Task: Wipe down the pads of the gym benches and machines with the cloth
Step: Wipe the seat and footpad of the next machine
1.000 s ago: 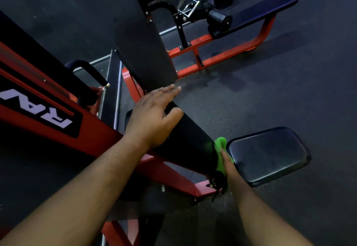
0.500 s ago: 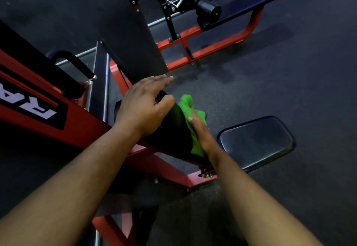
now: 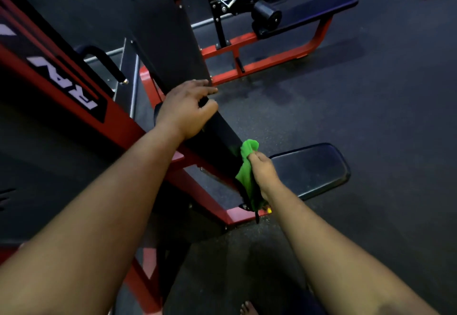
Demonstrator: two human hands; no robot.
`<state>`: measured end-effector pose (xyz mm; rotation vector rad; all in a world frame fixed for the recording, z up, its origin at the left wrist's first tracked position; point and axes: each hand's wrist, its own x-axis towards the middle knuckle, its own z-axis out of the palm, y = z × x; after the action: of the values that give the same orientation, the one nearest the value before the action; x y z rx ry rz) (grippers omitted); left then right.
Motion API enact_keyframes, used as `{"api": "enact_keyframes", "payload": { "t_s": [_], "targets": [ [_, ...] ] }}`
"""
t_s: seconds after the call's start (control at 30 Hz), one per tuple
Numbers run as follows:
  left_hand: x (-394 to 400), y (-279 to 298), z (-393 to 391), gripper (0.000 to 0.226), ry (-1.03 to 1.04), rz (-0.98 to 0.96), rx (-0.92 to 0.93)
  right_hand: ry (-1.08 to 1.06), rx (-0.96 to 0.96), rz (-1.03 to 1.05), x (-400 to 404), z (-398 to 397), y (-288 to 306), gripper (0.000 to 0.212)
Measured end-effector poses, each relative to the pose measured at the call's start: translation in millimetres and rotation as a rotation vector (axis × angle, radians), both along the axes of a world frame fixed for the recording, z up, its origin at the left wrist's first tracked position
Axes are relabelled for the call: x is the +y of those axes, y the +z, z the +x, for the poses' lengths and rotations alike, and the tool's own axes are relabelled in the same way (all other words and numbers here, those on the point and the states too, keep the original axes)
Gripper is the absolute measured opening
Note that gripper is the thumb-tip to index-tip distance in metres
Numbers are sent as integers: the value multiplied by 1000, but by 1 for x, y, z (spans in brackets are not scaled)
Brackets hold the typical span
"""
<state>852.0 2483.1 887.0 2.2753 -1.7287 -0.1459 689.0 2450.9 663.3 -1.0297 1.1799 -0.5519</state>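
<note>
A black slanted back pad [image 3: 217,139] runs down the middle of a red-framed machine. My left hand [image 3: 184,109] grips the pad's upper edge, thumb on its face. My right hand [image 3: 263,172] holds a bright green cloth [image 3: 246,166] bunched against the lower right side of that pad. Just right of it lies the machine's black seat pad [image 3: 311,168], low above the floor.
The red frame [image 3: 118,124] with white lettering crosses at left, with a black handle [image 3: 103,60] behind it. A second red machine with a long black bench pad [image 3: 314,10] and a roller pad [image 3: 265,16] stands behind. Dark rubber floor [image 3: 371,97] spreads to the right. A bare foot [image 3: 247,308] shows at the bottom.
My right hand has slid the green cloth down the back pad from near my left hand to the pad's lower end. My left hand keeps its hold at the top.
</note>
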Motion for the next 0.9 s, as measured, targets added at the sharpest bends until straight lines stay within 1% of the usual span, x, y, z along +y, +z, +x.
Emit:
{"api": "enact_keyframes", "payload": {
  "t_s": [0.07, 0.1, 0.17, 0.2, 0.23, 0.27, 0.3, 0.33, 0.4, 0.43, 0.47, 0.5, 0.53, 0.57, 0.67, 0.7, 0.73, 0.77, 0.8, 0.83, 0.87, 0.9],
  "targets": [
    [7, -2, -9, 42, 41, 30, -181, -19, -95, 105, 4, -24, 27, 23],
    [11, -4, -19, 43, 60, 1, -268, -16, -131, 97, 5, -37, 38, 18],
    [20, -13, -48, 42, 58, -134, -383, -39, -178, 31, 5, -57, 50, 19],
    [25, -23, -71, 40, 53, -199, -411, -45, -212, -14, 4, -69, 54, 21],
    [29, -37, -92, 40, 49, -234, -394, -51, -245, -59, 5, -78, 56, 22],
    [29, -55, -118, 43, 62, -224, -336, -42, -265, -106, 2, -92, 55, 20],
    [31, -73, -138, 50, 97, -183, -229, -40, -251, -153, 3, -101, 51, 20],
    [33, -94, -156, 62, 160, -114, -51, -40, -222, -203, 3, -111, 45, 20],
    [30, -124, -190, 87, 309, -19, 433, -14, -128, -301, -4, -131, 32, 22],
    [28, -137, -202, 87, 361, -9, 660, 16, -88, -350, -10, -142, 26, 25],
    [25, -148, -212, 73, 386, -13, 837, 51, -55, -394, -16, -151, 20, 28],
    [21, -161, -218, 54, 397, -4, 934, 89, -27, -417, -21, -159, 18, 31],
    [15, -175, -223, 41, 410, -2, 1000, 125, -14, -434, -28, -168, 11, 35],
    [11, -190, -226, 35, 427, 0, 1046, 156, 9, -449, -31, -176, 7, 40],
    [-3, -227, -231, 28, 507, -9, 1207, 112, 99, -523, -47, -200, -16, 48],
    [-10, -237, -234, 24, 536, -12, 1287, 87, 166, -524, -55, -208, -27, 49],
    [-14, -242, -237, 22, 552, -6, 1360, 79, 232, -494, -62, -215, -38, 56],
    [-19, -249, -243, 24, 558, 21, 1419, 102, 313, -419, -70, -223, -46, 71],
    [-24, -254, -250, 27, 563, 40, 1470, 124, 356, -290, -78, -230, -52, 89],
    [-29, -259, -256, 30, 565, 49, 1506, 117, 340, -135, -83, -235, -54, 102],
    [-35, -266, -264, 32, 584, 41, 1545, 78, 264, 7, -93, -240, -60, 106],
    [-40, -272, -269, 33, 607, 33, 1567, 27, 189, 127, -98, -244, -62, 101]
  ]
}}
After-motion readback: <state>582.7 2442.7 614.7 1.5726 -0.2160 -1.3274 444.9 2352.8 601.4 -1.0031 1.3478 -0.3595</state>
